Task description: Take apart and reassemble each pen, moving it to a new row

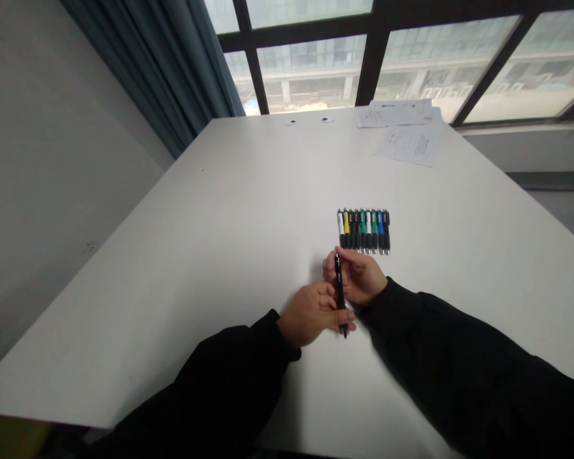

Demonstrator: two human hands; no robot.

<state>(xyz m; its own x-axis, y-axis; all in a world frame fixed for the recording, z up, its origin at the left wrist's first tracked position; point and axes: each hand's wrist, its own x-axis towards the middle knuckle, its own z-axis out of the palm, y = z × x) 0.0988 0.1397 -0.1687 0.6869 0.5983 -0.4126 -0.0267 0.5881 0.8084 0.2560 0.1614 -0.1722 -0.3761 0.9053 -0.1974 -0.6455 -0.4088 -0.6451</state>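
Left hand [310, 312] and right hand [358, 275] are together mid-frame, both on one black pen [339, 294]. Pen is tilted, top end away from the person, lower end toward them. Looks held up off the counter [172, 255], can't confirm the gap.

Right fingers [347, 258] closed on the upper barrel. Left fingers [332, 317] wrapped around the lower barrel. Both grips firm on the pen, no open fingers visible. Hands touch each other or nearly so, hard to tell from this angle.

Row of pens [363, 231] sits on the counter just past the right hand: nine, side by side, parallel, metal ends toward the person. Barrel colours from left: white, yellow, two dark, green, white, green, blue, black. Right hand is right at the row's near left end, contact unclear.

Both arms in black sleeves: left sleeve [229, 389], right sleeve [440, 357].

Far end of counter: papers [405, 145] and two small round discs [309, 120]. Behind that, window [440, 64] with blue-grey curtain [148, 64] to its left.
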